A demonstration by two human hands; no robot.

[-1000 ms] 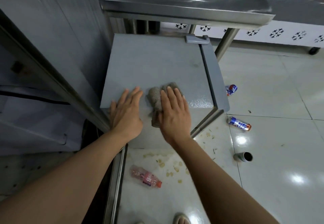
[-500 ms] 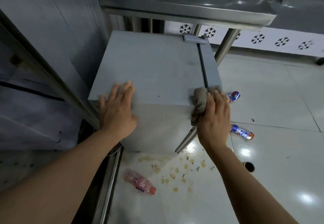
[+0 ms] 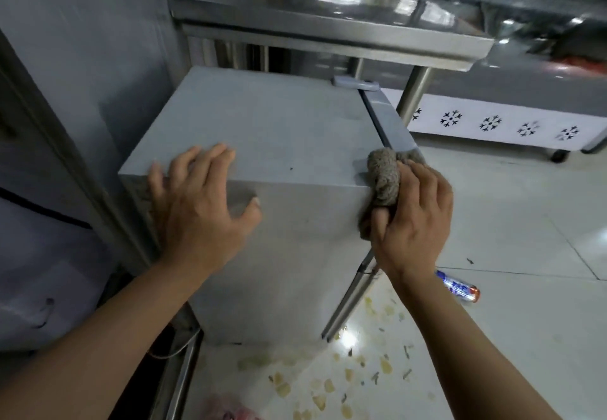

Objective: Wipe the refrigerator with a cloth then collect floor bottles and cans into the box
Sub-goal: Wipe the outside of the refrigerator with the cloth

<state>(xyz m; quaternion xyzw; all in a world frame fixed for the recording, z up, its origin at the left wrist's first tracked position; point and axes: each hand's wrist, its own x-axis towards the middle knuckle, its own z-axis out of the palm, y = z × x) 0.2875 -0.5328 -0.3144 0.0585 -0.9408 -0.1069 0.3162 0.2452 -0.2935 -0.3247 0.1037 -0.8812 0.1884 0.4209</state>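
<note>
Both hands were on the small refrigerator (image 3: 262,130): my left hand (image 3: 200,209) lay spread at its near top edge, my right hand (image 3: 414,219) gripped the cloth (image 3: 384,176) at the front corner. One can (image 3: 458,288) lay on the floor (image 3: 525,337).

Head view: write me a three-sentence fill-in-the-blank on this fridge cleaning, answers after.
1. The right hand grips a bunched ____ at the near right corner of the refrigerator.
2. The left hand rests over the refrigerator's near ____ corner.
3. A blue and red ____ lies on its side on the floor right of the right wrist.

Missing words: cloth; left; can
</note>
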